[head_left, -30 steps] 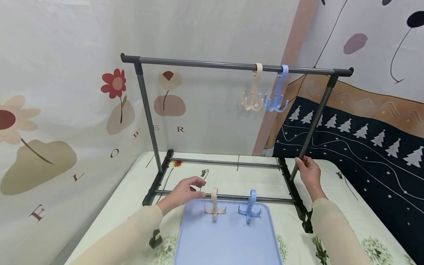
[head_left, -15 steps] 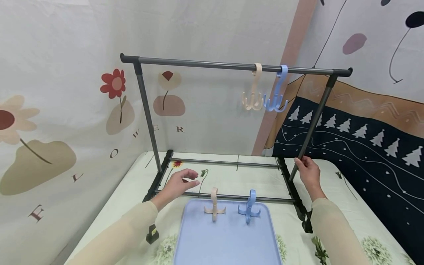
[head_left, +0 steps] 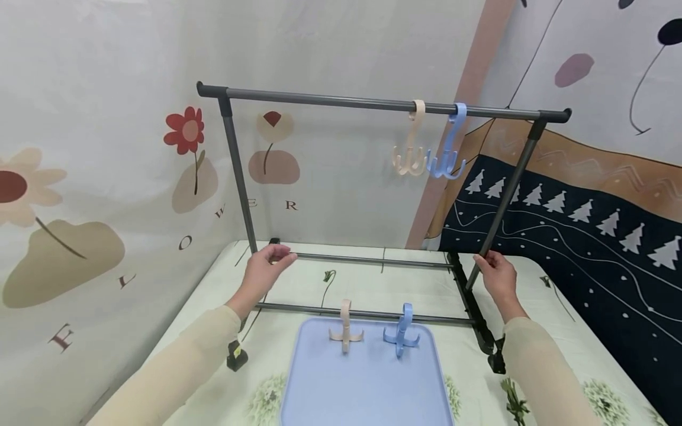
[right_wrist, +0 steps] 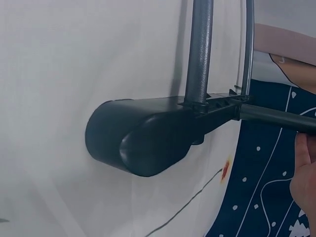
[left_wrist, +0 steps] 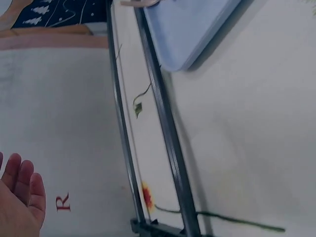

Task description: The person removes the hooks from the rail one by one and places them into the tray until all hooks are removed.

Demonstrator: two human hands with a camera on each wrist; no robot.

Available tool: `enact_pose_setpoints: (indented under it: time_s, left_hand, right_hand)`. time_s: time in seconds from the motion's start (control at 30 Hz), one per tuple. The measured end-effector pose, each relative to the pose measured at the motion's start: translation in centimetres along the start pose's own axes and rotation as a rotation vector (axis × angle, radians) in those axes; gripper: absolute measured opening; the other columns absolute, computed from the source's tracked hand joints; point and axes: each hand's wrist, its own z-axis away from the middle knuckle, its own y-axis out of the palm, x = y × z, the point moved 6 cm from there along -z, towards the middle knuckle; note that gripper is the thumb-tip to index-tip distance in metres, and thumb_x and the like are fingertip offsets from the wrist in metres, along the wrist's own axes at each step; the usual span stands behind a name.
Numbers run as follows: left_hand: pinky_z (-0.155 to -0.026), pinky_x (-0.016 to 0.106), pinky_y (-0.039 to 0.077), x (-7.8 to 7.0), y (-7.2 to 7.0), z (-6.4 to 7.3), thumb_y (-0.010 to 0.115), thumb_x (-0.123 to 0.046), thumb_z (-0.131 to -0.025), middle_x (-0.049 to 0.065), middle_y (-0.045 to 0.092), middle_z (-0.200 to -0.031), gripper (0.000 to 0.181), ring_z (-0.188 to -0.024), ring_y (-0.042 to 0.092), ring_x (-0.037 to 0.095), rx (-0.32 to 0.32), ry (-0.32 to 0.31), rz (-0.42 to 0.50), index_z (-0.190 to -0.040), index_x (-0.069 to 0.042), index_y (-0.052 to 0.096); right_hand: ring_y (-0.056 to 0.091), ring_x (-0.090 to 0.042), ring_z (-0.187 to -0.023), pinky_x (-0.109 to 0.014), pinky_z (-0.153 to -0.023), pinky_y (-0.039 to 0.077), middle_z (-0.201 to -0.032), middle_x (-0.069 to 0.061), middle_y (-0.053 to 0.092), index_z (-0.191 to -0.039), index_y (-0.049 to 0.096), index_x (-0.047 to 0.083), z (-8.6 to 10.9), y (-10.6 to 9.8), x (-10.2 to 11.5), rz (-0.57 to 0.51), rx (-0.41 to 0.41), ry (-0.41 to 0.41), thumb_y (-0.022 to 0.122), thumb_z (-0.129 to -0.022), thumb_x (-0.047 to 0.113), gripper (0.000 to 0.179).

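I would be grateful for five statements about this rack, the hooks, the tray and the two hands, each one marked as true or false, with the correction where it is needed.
1. A beige hook and a blue hook hang from the top bar. True.
2. The tray is yellow. False: it is light blue.
3. The right hand grips the right post. True.
4. The left hand holds a hook. False: it holds no hook and is at the left post.
5. In the head view, the lower beige hook is left of the lower blue hook. True.

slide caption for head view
Right hand holds clothes rack upright, left hand free; beige pronged hook and blue pronged hook hang from the top rail.
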Motion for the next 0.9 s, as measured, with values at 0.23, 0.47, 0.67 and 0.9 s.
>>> enact_pose_setpoints:
  time_s: [0.23, 0.47, 0.67, 0.9]
  left_hand:
    - [-0.087, 0.037, 0.047, 0.5, -3.4, -1.7, 0.064, -0.047, -0.095, 0.01, 0.063, -0.118, 0.049, -0.106, 0.056, 0.023, -0.12, -0.06, 0.006, -0.124, -0.007, 0.061]
    - [-0.092, 0.037, 0.045, 0.9, -6.5, -3.0, 0.062, -0.052, -0.094, 0.008, 0.062, -0.12, 0.054, -0.108, 0.055, 0.02, -0.246, -0.084, 0.05, -0.125, -0.008, 0.06]
    - [-0.09, 0.033, 0.045, 0.4, -8.7, -3.8, 0.064, -0.051, -0.093, 0.007, 0.061, -0.119, 0.055, -0.106, 0.054, 0.017, -0.365, -0.069, 0.048, -0.126, -0.007, 0.059]
    - [-0.096, 0.037, 0.043, -0.2, -9.9, -4.9, 0.064, -0.048, -0.094, 0.01, 0.059, -0.125, 0.058, -0.115, 0.054, 0.022, -0.413, -0.083, 0.059, -0.135, -0.008, 0.055]
  right_hand:
    - [0.054, -0.039, -0.116, -0.052, -0.098, 0.043, -0.127, -0.024, 0.059, -0.13, 0.055, -0.004, 0.1, -0.2, 0.3, 0.045, 0.015, -0.005, 0.053, -0.104, 0.033, 0.046]
    - [0.055, -0.043, -0.11, -0.055, -0.089, 0.045, -0.119, -0.027, 0.062, -0.12, 0.062, -0.006, 0.6, -0.3, 0.0, 0.206, 0.063, -0.016, 0.055, -0.103, 0.027, 0.038]
    - [0.056, -0.044, -0.107, -0.053, -0.083, 0.047, -0.118, -0.028, 0.063, -0.115, 0.065, -0.007, 1.6, -0.5, -0.8, 0.289, 0.106, 0.007, 0.059, -0.101, 0.031, 0.042]
    - [0.058, -0.039, -0.105, -0.051, -0.085, 0.049, -0.119, -0.025, 0.064, -0.121, 0.065, -0.004, 2.4, 0.0, 1.9, 0.292, 0.156, -0.081, 0.058, -0.101, 0.032, 0.041]
